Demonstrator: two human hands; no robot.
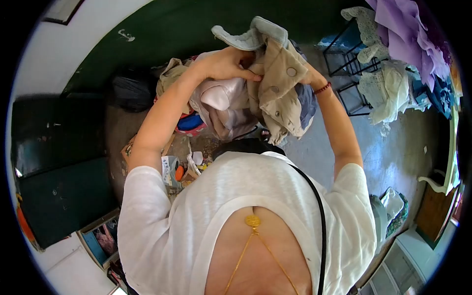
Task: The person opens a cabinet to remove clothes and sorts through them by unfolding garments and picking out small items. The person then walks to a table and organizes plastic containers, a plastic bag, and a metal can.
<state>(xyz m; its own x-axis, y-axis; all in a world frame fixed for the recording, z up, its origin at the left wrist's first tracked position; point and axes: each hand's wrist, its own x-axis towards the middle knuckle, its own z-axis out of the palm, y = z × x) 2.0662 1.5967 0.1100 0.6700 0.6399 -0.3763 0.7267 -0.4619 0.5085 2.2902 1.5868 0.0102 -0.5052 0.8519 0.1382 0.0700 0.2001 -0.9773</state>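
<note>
A beige jacket [281, 78] with round snap buttons and a pale grey collar [255, 35] is held up in front of me. My left hand [228, 64] is closed on its left part just below the collar, the thumb showing in front. My right hand [310, 77], with a red bracelet at the wrist, grips the jacket's right edge; the cloth hides most of its fingers. A dark grey-blue part [306, 105] of the cloth hangs below that hand. Behind my left hand lies a shiny pale pink cloth [219, 96], partly covered by the jacket.
Piled clothes [172, 78] and a black plastic bag [132, 91] are at the left by the green wall. Small litter lies on the floor near my left elbow. At the right, lilac cloth [405, 37] and white lace [386, 91] drape over black metal frames [339, 54].
</note>
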